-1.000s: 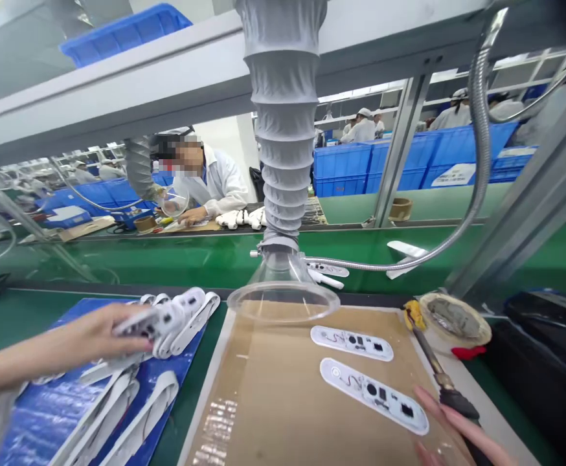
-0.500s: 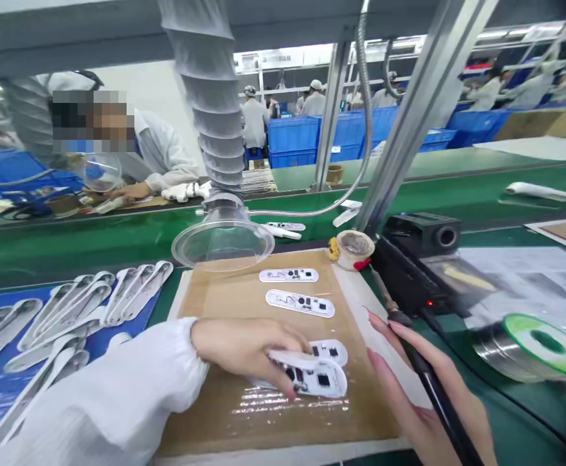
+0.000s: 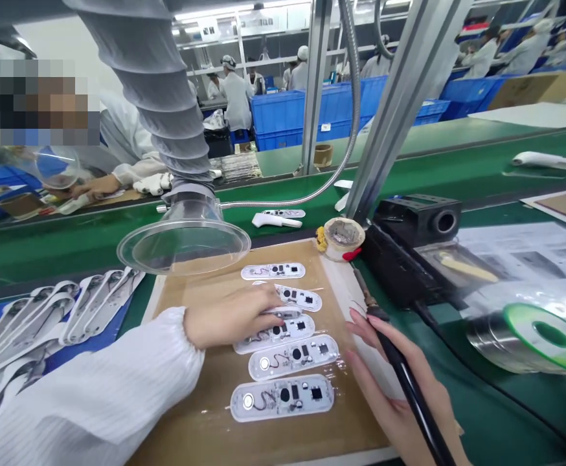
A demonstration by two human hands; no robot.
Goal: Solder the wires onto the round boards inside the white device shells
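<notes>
My left hand (image 3: 234, 315) lies on the brown cardboard mat (image 3: 205, 414), fingers resting on a white oblong shell with a circuit board (image 3: 276, 330). Several such shells lie in a column on the mat, the nearest one (image 3: 282, 397) below, another (image 3: 293, 356) above it, and the farthest (image 3: 273, 270) at the top. My right hand (image 3: 399, 382) is wrapped round the black handle of a soldering iron (image 3: 409, 388), its tip pointing up toward the mat's right edge.
A clear fume-extractor funnel (image 3: 183, 239) on a grey hose hangs over the mat's far left. White empty shells (image 3: 69, 310) lie on a blue sheet at left. A solder spool (image 3: 530, 333), a black station (image 3: 416, 223) and a tip-cleaner tin (image 3: 344, 236) stand at right. A co-worker sits across the green conveyor (image 3: 118, 239).
My left hand brought a stack of shells from the blue sheet to the mat and spread them out in a column. The view tilted down and right.
</notes>
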